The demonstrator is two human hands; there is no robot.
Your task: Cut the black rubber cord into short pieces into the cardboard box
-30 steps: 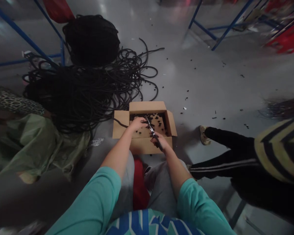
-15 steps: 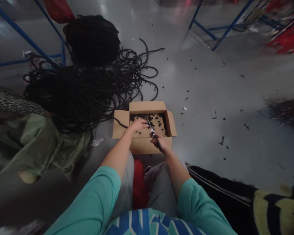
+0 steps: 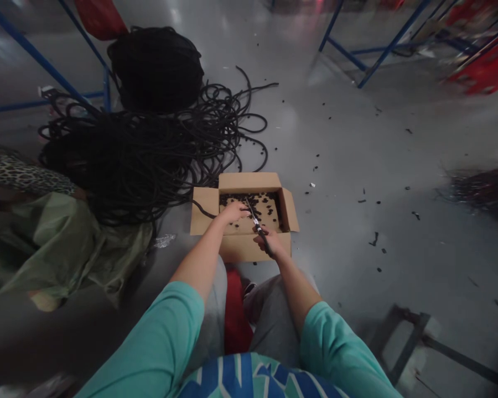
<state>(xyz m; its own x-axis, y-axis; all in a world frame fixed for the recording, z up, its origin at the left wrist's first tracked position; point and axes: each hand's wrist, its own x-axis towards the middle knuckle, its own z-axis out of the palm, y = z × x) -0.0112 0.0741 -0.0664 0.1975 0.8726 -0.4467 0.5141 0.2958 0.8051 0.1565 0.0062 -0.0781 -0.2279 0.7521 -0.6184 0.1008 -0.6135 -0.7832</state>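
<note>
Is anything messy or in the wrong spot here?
Yes. Small black bits lie scattered across the floor, while similar ones sit inside the cardboard box, so those look spilled. Beyond the box's left side, black cord sprawls in a messy tangle.

Blue frame (image 3: 392, 45) at upper right, olive cloth (image 3: 58, 243) beside leopard-print fabric (image 3: 29, 174), crumpled shiny scrap (image 3: 165, 241)

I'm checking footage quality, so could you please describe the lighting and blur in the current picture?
Head view: dim light, pale glare on the floor near the top edge; same head view: the red object at upper right is blurred, the box clearer.
</note>
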